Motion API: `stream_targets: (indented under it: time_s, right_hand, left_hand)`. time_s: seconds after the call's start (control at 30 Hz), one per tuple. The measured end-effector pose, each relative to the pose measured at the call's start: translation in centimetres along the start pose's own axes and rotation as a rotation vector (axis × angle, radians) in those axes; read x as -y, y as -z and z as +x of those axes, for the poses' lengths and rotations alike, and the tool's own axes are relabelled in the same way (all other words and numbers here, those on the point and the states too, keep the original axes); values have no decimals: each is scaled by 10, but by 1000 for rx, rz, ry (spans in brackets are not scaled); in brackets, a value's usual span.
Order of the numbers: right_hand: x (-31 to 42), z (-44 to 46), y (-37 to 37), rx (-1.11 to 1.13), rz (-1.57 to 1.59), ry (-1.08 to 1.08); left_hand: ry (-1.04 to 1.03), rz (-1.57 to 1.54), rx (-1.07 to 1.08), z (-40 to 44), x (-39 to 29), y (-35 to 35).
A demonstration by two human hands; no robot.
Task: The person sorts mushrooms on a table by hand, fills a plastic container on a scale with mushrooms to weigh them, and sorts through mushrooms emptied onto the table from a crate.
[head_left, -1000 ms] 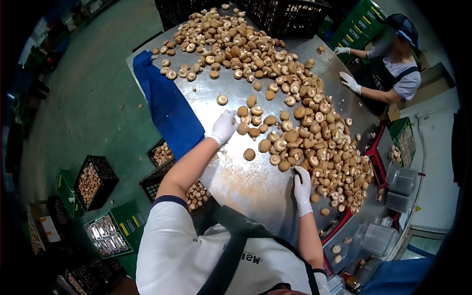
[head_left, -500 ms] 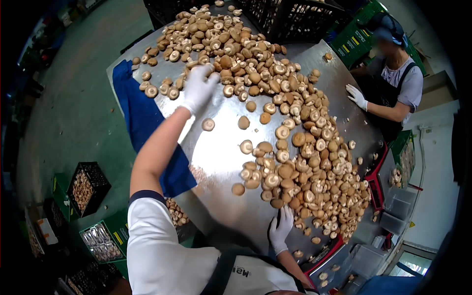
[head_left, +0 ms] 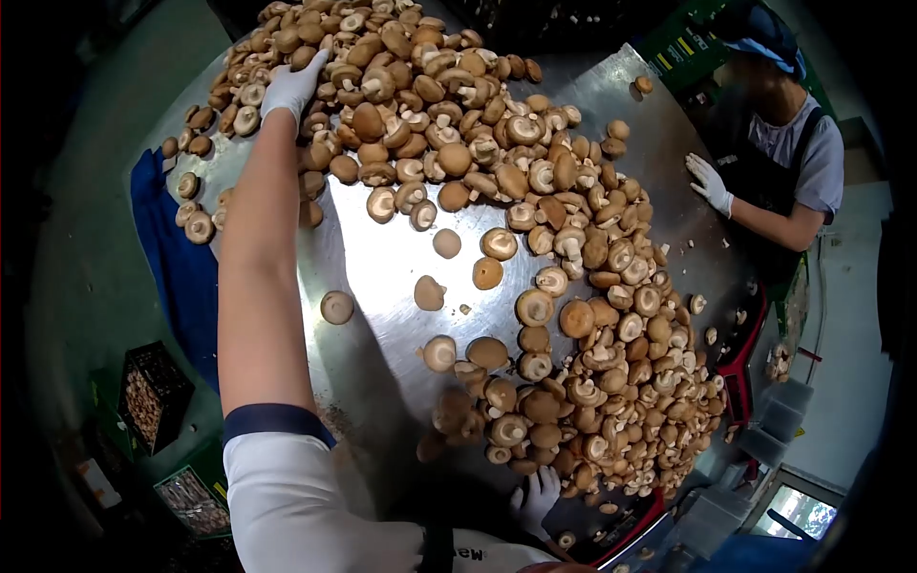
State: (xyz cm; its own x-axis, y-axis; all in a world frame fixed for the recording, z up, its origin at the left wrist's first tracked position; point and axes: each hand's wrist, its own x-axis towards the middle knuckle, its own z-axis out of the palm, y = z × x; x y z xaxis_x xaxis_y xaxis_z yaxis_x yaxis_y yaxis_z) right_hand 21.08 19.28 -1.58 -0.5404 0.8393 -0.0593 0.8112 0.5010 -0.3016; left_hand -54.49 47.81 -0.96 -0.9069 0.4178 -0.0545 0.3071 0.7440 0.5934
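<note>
Brown-capped mushrooms (head_left: 454, 158), shiitake by their look, lie in a long heap across a shiny metal table (head_left: 387, 334). At the heap's far left part, my gloved left hand (head_left: 292, 88) reaches in among the mushrooms. Its thumb is apart from the other fingers, whose tips are partly hidden, and no mushroom shows in its grasp. Low in the view, my gloved right hand (head_left: 539, 495) touches the near edge of the heap with its fingers stretched out. A few single mushrooms, such as a pale one (head_left: 336, 307), lie apart on the metal.
A blue cloth (head_left: 172, 248) hangs over the table's left edge. Across the table stands a person (head_left: 788, 162) with a gloved hand on the metal. Red-edged equipment (head_left: 734, 368) borders the right side. A black crate of mushrooms (head_left: 148, 401) stands on the floor at left.
My left hand has moved farther away and leftward into the heap, with the arm stretched out. My view has shifted closer to the table. Mushrooms near my right hand are smeared by motion.
</note>
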Motion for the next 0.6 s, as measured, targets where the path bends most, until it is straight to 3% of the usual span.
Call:
stream_targets:
  time_s: [0.13,0.33,0.4,0.53,0.6]
  right_hand:
    - [-1,-5,0,-13,19,8]
    - [1,-3,-1,-45,35,2]
    - [0,-3,-1,-59,49,10]
    - [1,-1,-1,-61,79,2]
    - [0,-2,0,-53,77,-7]
  left_hand:
    - [-96,-142,85,-4,-19,-4]
    - [-101,-538,438,-4,-32,-23]
    - [-37,-730,671,-6,-33,-22]
    - [13,-706,615,-25,-50,-23]
    - [19,-789,779,-20,-49,-32]
